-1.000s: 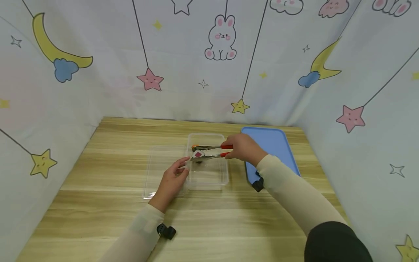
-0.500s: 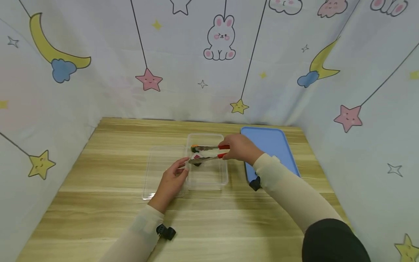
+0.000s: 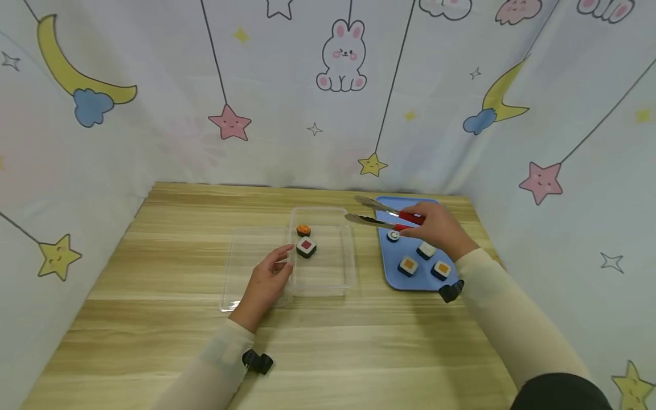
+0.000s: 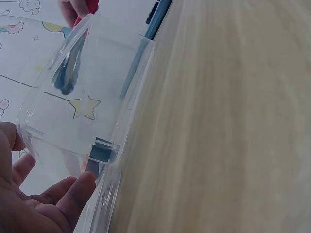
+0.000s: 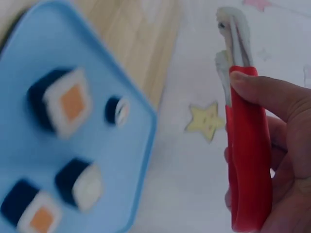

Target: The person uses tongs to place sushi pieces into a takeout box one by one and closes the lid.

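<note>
My left hand (image 3: 266, 285) touches the left side of a clear plastic box (image 3: 350, 256), fingers and thumb spread along that wall in the left wrist view. Inside the box sit an orange-topped sushi piece (image 3: 303, 230) and a square sushi roll with a red centre (image 3: 306, 247). My right hand (image 3: 439, 225) grips metal tongs (image 5: 250, 145) by their red handles. The tongs hang over the far left part of a blue tray (image 3: 392, 279), arms apart with nothing between them. On the tray lie a small round sushi roll (image 3: 393, 236) and several square ones (image 3: 408, 266).
A clear plastic lid (image 3: 241, 279) lies left of the box, partly behind my left hand. Bare wooden table (image 3: 328, 347) stretches in front. A printed curtain (image 3: 287, 159) closes off the back and both sides.
The tongs have let go of the red-centred sushi roll, which stays in the box. My right hand has moved right with the tongs to over the tray. My left hand stays at the box.
</note>
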`<state>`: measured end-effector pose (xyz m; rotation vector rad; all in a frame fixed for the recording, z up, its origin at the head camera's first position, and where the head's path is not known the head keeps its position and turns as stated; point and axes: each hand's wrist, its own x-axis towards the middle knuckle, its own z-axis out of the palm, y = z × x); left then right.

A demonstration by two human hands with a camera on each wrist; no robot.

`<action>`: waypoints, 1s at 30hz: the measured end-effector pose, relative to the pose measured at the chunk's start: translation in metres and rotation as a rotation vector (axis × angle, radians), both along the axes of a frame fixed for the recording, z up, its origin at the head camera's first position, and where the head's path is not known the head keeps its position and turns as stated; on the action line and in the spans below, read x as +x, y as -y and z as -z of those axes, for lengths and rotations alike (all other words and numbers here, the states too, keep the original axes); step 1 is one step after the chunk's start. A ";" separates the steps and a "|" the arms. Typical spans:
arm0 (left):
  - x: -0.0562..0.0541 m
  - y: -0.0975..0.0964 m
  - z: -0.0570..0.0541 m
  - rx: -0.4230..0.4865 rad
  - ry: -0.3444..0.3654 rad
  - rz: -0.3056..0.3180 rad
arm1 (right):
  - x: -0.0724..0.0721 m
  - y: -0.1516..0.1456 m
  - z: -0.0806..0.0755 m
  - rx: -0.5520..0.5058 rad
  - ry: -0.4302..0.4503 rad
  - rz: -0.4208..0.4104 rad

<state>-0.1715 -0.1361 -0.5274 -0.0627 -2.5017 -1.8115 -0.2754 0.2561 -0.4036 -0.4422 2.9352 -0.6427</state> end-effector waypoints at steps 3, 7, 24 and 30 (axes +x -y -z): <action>0.000 0.000 0.000 0.008 0.003 0.001 | 0.004 -0.027 0.005 0.022 0.001 0.045; -0.001 0.001 0.000 0.016 0.010 -0.004 | 0.011 -0.054 0.017 0.023 0.020 0.076; -0.001 0.000 0.000 0.007 0.027 -0.001 | 0.027 -0.079 0.044 0.074 0.028 0.136; 0.000 0.000 -0.002 0.007 0.033 0.000 | 0.027 -0.081 0.044 0.058 0.032 0.146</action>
